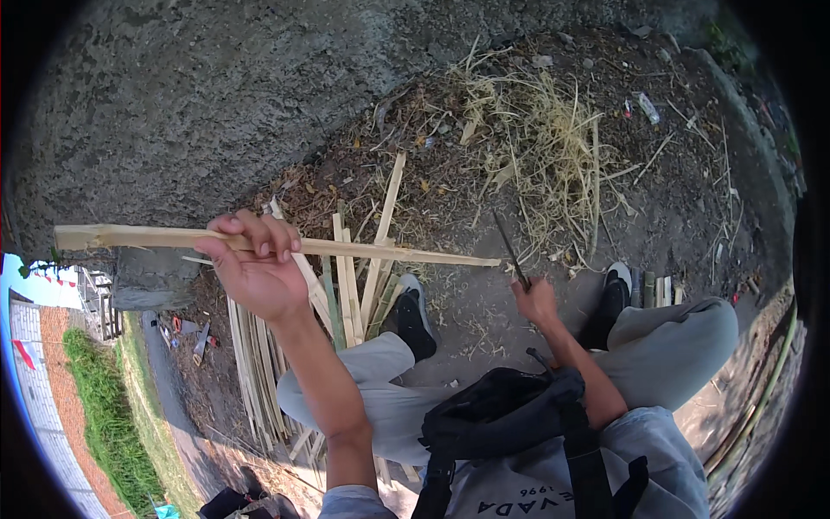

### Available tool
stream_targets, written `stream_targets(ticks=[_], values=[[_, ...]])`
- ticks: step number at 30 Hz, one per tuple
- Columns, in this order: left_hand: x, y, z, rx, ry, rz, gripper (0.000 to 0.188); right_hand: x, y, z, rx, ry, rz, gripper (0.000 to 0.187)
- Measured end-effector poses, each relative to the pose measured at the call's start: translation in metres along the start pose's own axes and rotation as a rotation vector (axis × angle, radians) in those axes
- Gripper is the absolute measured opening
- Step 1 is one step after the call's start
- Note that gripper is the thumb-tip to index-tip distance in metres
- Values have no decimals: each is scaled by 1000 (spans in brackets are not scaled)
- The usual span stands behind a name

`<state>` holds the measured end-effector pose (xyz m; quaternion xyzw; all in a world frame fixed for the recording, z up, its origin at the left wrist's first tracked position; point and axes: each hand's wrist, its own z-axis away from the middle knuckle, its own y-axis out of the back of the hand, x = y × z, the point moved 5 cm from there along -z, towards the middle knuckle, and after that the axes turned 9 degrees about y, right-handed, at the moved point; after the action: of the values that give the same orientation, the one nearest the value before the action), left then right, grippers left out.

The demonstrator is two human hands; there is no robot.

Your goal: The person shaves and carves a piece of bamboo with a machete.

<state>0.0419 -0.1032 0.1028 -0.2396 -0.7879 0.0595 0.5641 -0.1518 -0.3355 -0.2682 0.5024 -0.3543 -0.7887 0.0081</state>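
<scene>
A long split bamboo strip (389, 252) lies nearly level across the view, wide at its left end and narrowing to the right. My left hand (259, 277), palm turned up, has its fingers and thumb closed round the strip left of the middle. To the right, my right hand (534, 299) is wrapped round the handle of a dark, thin-bladed knife (508, 244). Its blade points up and away, just beyond the strip's narrow tip, with a small gap showing between them. Most of the knife's handle is hidden inside my fist.
Other bamboo strips (350, 294) lie by my left shoe (416, 320), with a longer bundle (255, 372) further left. A heap of bamboo shavings (553, 147) covers the ground ahead. A rough concrete wall (216, 104) stands at far left. A hand saw (202, 342) lies on the ground.
</scene>
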Motion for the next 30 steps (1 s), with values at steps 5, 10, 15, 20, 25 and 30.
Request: stream_targets(ticks=[5, 10, 15, 20, 25, 30], values=[[10, -1, 12, -66, -39, 93, 46, -7, -9, 5, -159, 34, 44, 41], [32, -6, 31, -29, -98, 112, 48, 6, -21, 4, -257, 104, 155, 43], [26, -8, 38, -108, -127, 98, 47, -14, -22, 17, -344, 181, 135, 43], [27, -5, 40, -7, -151, 63, 49, -53, -13, 42, -387, 154, -93, 49], [27, -1, 38, 84, -197, 22, 50, 27, -33, 50, -377, -78, 145, 55], [29, 9, 45, 370, -258, -50, 50, 4, -23, 50, -321, 24, 134, 54]])
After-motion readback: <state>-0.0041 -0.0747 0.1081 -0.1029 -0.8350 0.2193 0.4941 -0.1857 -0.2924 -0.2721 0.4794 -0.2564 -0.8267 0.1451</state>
